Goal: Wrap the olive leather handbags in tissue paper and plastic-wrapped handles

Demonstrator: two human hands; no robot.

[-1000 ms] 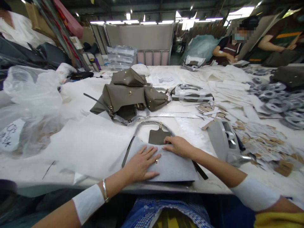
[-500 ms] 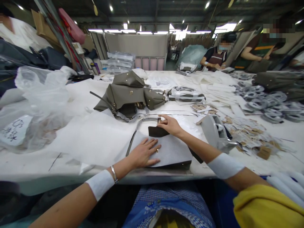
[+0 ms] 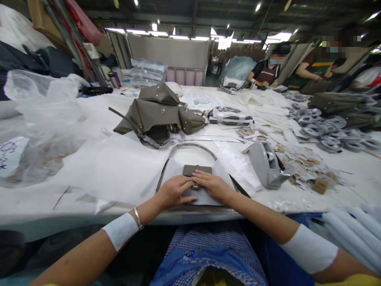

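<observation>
A bag lies flat at the table's front edge, covered by white paper (image 3: 172, 170), its wrapped handle (image 3: 196, 146) arching away from me. The dark olive flap (image 3: 188, 171) is folded down over the paper, with a small gold clasp (image 3: 195, 185) at its lower edge. My left hand (image 3: 176, 191) rests on the flap's left part and the paper, thumb apart from the fingers. From the right, my right hand (image 3: 212, 186) lies on the flap beside the clasp, fingers extended. The fingertips of both hands meet near the clasp.
Olive bags (image 3: 154, 117) are piled beyond the handle. A grey tape dispenser (image 3: 266, 165) stands right, near scattered tags (image 3: 306, 167). Plastic bags (image 3: 44, 119) lie left, wrapped handles (image 3: 333, 131) far right. Two people work across the table.
The flap has come down over the paper, with its clasp now near the bag's middle. My right hand has moved down towards me, beside my left hand. The view has shifted slightly.
</observation>
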